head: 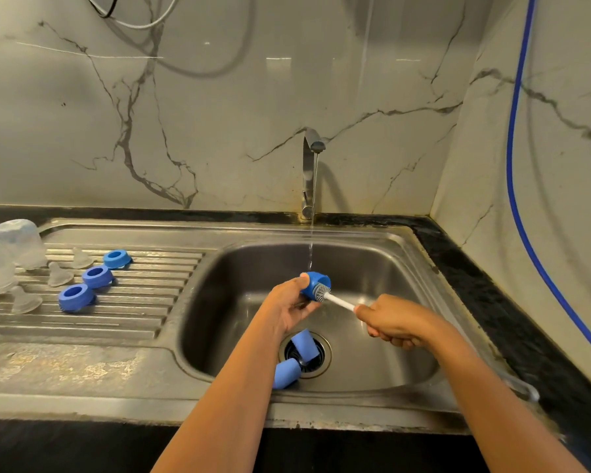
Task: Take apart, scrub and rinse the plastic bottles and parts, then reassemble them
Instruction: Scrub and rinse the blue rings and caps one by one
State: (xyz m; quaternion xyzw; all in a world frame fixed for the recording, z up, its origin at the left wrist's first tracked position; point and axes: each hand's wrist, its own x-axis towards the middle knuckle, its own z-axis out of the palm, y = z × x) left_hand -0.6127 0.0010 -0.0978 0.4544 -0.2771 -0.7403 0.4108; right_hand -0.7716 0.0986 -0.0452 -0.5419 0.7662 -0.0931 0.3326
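Observation:
My left hand (289, 307) grips a blue bottle cap (313, 285) over the sink basin (382, 336), under a thin stream of water from the tap (310, 172). My right hand (394, 324) grips the white handle of a bottle brush (335, 299), whose grey bristle head sits inside the cap's opening. Two more blue caps (304, 344) (286, 373) lie at the drain. On the drainboard at left stand three blue collar rings (98, 275), several clear teats (59, 274) and upturned clear bottles (17, 242).
The steel drainboard (82, 336) fills the left. A black counter edge (492, 285) runs along the right and back. A blue hose (514, 165) hangs down the marble wall at right. A clear object lies on the sink's right rim (522, 387).

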